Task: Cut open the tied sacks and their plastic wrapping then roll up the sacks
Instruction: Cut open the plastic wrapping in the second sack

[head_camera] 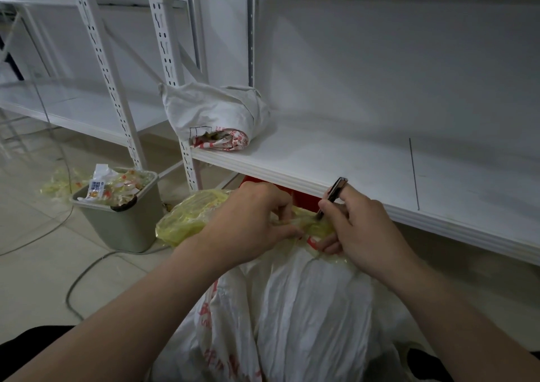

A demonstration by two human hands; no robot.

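Observation:
A white woven sack [295, 308] with red print stands in front of me, low in the view. Its top is wrapped in yellowish clear plastic [187, 215]. My left hand [248, 223] pinches the plastic at the sack's neck. My right hand [359, 229] grips a slim metal cutter [333, 196], its tip set into the plastic between my two hands. A rolled-up white sack [216, 115] with red print lies on the shelf above.
A white shelf board [380, 177] juts out just above my hands. A grey bin [122, 221] stuffed with plastic scraps stands on the tiled floor at left, with more plastic behind it. Cables trail across the floor. Something red sits under the shelf.

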